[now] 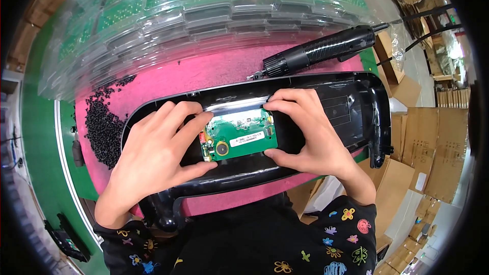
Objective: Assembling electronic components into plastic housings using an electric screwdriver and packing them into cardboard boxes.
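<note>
Between my two hands is a green circuit board [244, 145] with a white label and a round dark component. It lies in or just above a long black plastic housing [326, 104]; I cannot tell whether it rests on the bottom. My left hand [160, 140] grips the board's left end, thumb at the lower corner and fingers at the upper one. At the right end, my right hand [305, 132] pinches it the same way, index finger above and thumb below. The housing's hollow side faces up.
Beyond the housing lies a black electric screwdriver [321, 51] with a cord. Small black screws [104, 127] are heaped at the left on the pink mat [158, 79]. Stacked clear plastic trays [204, 15] with green boards fill the far side. Cardboard boxes [428, 147] stand at the right.
</note>
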Tool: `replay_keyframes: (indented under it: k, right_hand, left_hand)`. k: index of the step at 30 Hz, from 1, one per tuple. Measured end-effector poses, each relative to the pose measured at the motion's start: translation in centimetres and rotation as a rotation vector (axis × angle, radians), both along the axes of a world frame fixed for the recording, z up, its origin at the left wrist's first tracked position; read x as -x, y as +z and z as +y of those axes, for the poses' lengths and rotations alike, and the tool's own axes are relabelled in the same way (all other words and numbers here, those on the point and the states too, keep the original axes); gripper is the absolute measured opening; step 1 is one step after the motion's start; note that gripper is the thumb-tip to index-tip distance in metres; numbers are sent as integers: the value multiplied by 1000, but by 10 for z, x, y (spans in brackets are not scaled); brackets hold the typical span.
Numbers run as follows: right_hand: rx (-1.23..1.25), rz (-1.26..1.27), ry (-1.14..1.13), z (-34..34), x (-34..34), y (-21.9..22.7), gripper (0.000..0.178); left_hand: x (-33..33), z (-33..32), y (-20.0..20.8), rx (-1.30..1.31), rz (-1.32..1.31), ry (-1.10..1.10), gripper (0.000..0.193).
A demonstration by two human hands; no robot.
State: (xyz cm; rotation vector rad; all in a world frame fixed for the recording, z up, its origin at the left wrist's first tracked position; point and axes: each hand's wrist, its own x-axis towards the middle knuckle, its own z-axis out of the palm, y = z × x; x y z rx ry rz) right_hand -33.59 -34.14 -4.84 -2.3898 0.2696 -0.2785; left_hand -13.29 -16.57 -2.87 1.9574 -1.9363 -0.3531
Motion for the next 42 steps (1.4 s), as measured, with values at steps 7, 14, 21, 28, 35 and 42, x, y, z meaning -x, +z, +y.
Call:
replay_keyframes:
  k: [7, 14, 21, 28, 35, 42]
  right_hand:
    - [19, 17, 6, 0, 0, 0, 59]
    - [23, 18, 6, 0, -1, 0, 59]
    - [28, 23, 6, 1, -2, 0, 60]
    - [29, 71, -28, 5, -4, 3, 62]
    - [48, 87, -24, 8, -6, 5, 63]
    - [68, 108, -26, 11, -7, 6, 65]
  left_hand:
    - [0, 0, 0, -1, -21, 0, 62]
    - [0, 1, 1, 0, -37, -14, 61]
    - [-1, 1, -1, 19, -28, -11, 62]
    - [-2, 5, -5, 30, -43, -40, 63]
    - [-2, 8, -6, 54, -48, -27, 62]
    - [-5, 12, -9, 51, -32, -27, 64]
